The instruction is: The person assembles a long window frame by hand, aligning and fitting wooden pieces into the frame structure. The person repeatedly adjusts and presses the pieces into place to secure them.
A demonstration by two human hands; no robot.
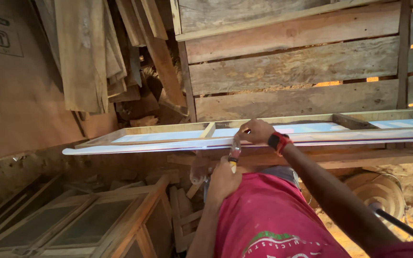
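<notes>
Shirt: our red shirt (268,215) fills the bottom of the view, closest to us.
Left hand: our left hand (223,180) is closed around a small tool (234,152) with a yellowish handle, its tip up against the near edge of the panel.
Right hand: our right hand (255,131), with a red and black wristband (279,142), lies fingers down on the panel's near rail; we cannot tell whether it grips the rail or only presses on it.
Panel: the long wooden-framed panel (168,136) with pale blue infill lies flat across the desk (359,157), reaching from left of centre to the right edge.
Wall: a rough plank wall (292,71) stands just behind the panel.
Offcuts: loose boards (92,52) lean in the upper left corner.
Frames: wooden window frames (87,222) lie stacked low on the left.
</notes>
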